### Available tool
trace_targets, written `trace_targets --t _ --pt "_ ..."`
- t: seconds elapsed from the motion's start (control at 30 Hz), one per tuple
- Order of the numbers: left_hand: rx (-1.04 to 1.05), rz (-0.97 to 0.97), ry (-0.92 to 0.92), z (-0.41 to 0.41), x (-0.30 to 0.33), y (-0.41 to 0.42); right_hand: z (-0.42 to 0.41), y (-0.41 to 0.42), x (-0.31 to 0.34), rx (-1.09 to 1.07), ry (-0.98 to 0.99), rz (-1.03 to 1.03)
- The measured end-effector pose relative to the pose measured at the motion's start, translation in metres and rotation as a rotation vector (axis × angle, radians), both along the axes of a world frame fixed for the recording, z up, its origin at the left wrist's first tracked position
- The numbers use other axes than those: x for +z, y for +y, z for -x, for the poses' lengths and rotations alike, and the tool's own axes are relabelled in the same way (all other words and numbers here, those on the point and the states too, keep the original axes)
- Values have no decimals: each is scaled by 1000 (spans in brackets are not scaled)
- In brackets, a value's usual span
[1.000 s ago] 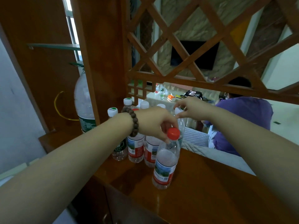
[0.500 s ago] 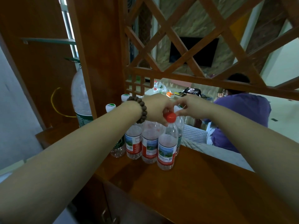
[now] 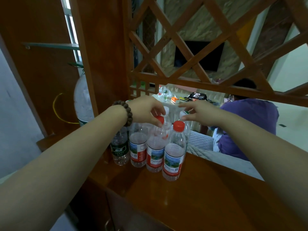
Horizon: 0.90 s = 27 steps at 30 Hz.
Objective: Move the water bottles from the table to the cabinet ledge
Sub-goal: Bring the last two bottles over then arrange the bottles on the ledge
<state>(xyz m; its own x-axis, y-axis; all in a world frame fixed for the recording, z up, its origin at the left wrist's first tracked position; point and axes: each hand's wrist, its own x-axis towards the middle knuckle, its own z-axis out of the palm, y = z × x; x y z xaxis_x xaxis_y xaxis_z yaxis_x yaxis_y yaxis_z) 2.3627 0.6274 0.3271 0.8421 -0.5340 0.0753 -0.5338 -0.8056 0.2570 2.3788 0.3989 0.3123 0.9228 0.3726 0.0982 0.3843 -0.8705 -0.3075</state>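
Both forearms are bare up to the frame edges, with no sleeve showing on either. The left hand (image 3: 146, 109) carries a bracelet of round, dark brown wooden beads (image 3: 125, 112) strung in a single loop around the wrist; the beads are matte, evenly sized and sit close together, visible from about twelve o'clock round to five o'clock on the wrist. The right hand (image 3: 198, 112) and its wrist wear nothing: no ring, watch or band shows.

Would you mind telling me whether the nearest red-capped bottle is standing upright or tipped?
Upright. The nearest red-capped bottle stands on its base on the wooden ledge, cap on top, with neither hand touching it.
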Motion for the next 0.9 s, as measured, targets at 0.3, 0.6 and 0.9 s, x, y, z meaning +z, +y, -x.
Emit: trace_targets --t 0.3,0.6,0.9 --pt "-46 -53 -69 0 -9 0 50 29 -1 176 -81 199" --pt "-52 -32 -13 3 -7 8 47 37 -8 170 -74 102" --pt "-80 8 29 4 -9 10 52 35 -6 191 -44 83"
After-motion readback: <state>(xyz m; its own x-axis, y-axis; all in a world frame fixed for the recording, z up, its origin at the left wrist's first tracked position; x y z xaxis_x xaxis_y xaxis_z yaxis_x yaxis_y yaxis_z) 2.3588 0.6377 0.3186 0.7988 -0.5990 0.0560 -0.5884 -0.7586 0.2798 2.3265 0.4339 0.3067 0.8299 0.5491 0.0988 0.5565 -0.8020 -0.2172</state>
